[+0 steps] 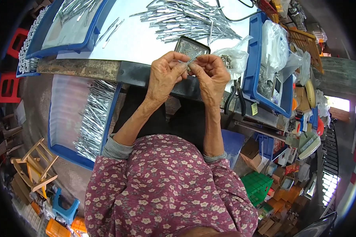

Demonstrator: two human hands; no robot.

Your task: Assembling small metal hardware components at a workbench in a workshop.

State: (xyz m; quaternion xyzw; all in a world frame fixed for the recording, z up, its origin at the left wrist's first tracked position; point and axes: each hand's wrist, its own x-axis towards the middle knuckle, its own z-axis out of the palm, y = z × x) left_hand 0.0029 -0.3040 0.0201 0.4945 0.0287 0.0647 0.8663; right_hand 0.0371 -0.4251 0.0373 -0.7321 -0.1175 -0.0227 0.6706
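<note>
My left hand (164, 75) and my right hand (211, 77) meet over the table's near edge, fingertips pinched together. A thin, silvery metal piece (191, 60) shows between them; fingers hide most of it, so its full shape is unclear. Just beyond the fingers lies a small dark tray (195, 41) with tiny metal parts inside. Farther back, a heap of slim metal strips (186, 19) spreads across the white tabletop (126, 47). Right of my right hand are an open clear plastic bag (238, 59) and black-handled pliers (235, 96) at the table edge.
A blue crate (252, 75) holding plastic bags stands at the right. Another blue tray (95, 31) sits at the back left. Below the table on the left, a blue bin (61, 152) contains many metal strips (95, 118). A wooden stool (35, 170) stands on the floor.
</note>
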